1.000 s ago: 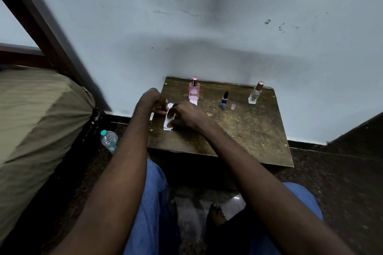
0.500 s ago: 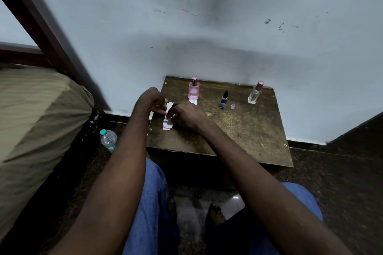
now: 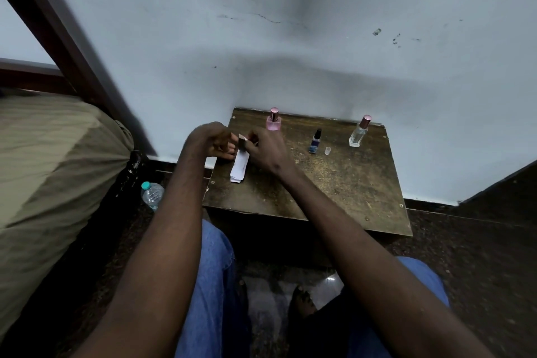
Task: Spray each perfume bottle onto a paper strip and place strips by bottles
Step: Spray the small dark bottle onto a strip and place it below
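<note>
1. Both hands meet over the left end of the table (image 3: 334, 183), above a small stack of paper strips (image 3: 239, 164) lying near the table's left edge.
2. The left hand (image 3: 210, 139) curls its fingers beside the top of the stack; the right hand (image 3: 263, 147) pinches what looks like a single strip end between thumb and fingertips (the pinch itself is small and partly hidden, so whether the left hand grips paper too I cannot tell).
3. Three bottles stand upright along the wall side: a pink bottle (image 3: 273, 122) just beyond the right hand, a small dark blue bottle (image 3: 315, 141) in the middle with its clear cap (image 3: 327, 150) lying just beside it, and a clear bottle (image 3: 359, 131) at the right.
4. Step in hand, as I judge it: peeling one strip off the stack, ahead of a spray.
5. The next move likely calls for freeing one hand for the uncapped blue bottle while the other holds the strip steady at its nozzle.
</note>
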